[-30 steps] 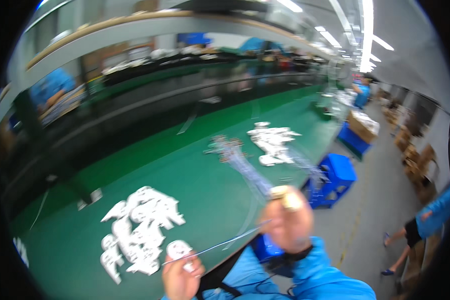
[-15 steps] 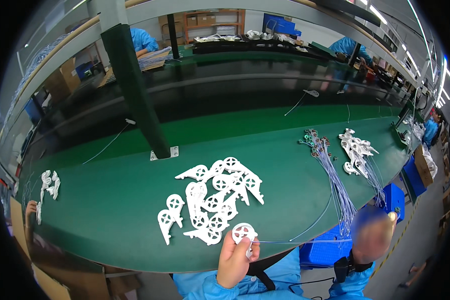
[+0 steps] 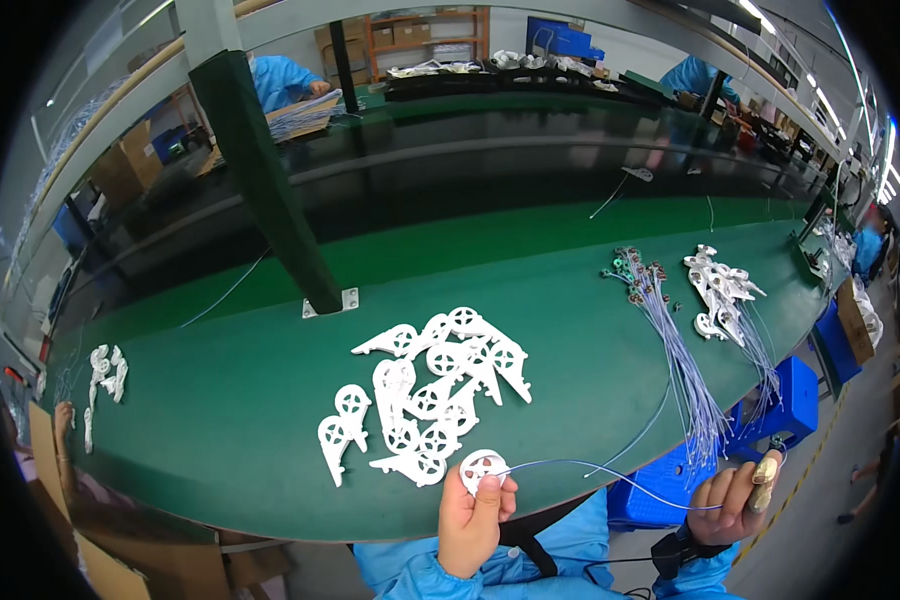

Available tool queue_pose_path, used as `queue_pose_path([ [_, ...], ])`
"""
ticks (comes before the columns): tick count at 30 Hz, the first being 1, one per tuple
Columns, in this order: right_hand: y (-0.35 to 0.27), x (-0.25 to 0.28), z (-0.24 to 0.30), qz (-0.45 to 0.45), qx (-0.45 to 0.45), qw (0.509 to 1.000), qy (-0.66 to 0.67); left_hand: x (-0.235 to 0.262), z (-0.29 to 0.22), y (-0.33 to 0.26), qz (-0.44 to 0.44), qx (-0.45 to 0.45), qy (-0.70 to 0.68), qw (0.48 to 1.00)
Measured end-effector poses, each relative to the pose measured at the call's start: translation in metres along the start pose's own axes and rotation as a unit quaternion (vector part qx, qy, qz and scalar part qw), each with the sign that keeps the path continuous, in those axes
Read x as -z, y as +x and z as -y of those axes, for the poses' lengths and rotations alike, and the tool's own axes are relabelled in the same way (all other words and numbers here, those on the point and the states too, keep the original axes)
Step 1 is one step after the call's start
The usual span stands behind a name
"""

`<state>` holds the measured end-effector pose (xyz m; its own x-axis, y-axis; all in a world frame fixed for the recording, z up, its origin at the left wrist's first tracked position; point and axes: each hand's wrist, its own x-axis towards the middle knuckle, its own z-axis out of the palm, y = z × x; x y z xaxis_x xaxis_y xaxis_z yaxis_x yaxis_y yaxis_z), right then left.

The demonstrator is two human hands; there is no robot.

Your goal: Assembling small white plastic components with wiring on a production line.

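Observation:
My left hand (image 3: 468, 525) pinches a white plastic part (image 3: 472, 470) with a round, spoked end, just over the table's near edge. A thin blue wire (image 3: 570, 461) runs from this part in a loose arch to my right hand (image 3: 725, 505). The right fingers are closed on the wire; two fingertips wear yellowish covers. A small dark piece (image 3: 777, 443) shows by those fingertips, too small to make out. Beyond my left hand lies a loose pile of similar white parts (image 3: 428, 400).
A bundle of wires (image 3: 670, 360) with coloured ends lies at the right, next to white wired parts (image 3: 715, 290). A green post (image 3: 270, 190) stands on the green table (image 3: 220, 400). Blue stools (image 3: 795, 400) stand below the right edge. Another person's hand (image 3: 63, 415) is far left.
My right hand has come down and slightly left, from a blur to a clear view. The wire, straight before, now arches slackly. My left hand keeps its grip on the white part.

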<state>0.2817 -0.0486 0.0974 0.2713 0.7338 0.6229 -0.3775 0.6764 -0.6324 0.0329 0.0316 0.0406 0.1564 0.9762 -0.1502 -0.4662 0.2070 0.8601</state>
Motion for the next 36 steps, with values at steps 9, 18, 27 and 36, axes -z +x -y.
queue_pose_path([
  [9, 0.0, -0.003, 0.002, 0.043, -0.085, 0.983, 0.156, -0.004, -0.016, -0.012, -0.029, 0.034, 0.05, 0.998],
  [18, -0.011, -0.023, -0.031, -0.013, -0.145, 0.988, 0.05, 0.001, -0.009, -0.038, 0.032, -0.068, 0.096, 0.993],
  [27, 0.001, -0.054, -0.076, 0.061, -0.54, 0.784, 0.299, -0.002, -0.019, -0.105, -0.004, -0.173, 0.262, 0.949],
  [36, -0.004, -0.062, -0.104, -0.013, -0.516, 0.826, 0.226, 0.024, -0.005, -0.126, -0.184, 0.029, 0.127, 0.974],
])
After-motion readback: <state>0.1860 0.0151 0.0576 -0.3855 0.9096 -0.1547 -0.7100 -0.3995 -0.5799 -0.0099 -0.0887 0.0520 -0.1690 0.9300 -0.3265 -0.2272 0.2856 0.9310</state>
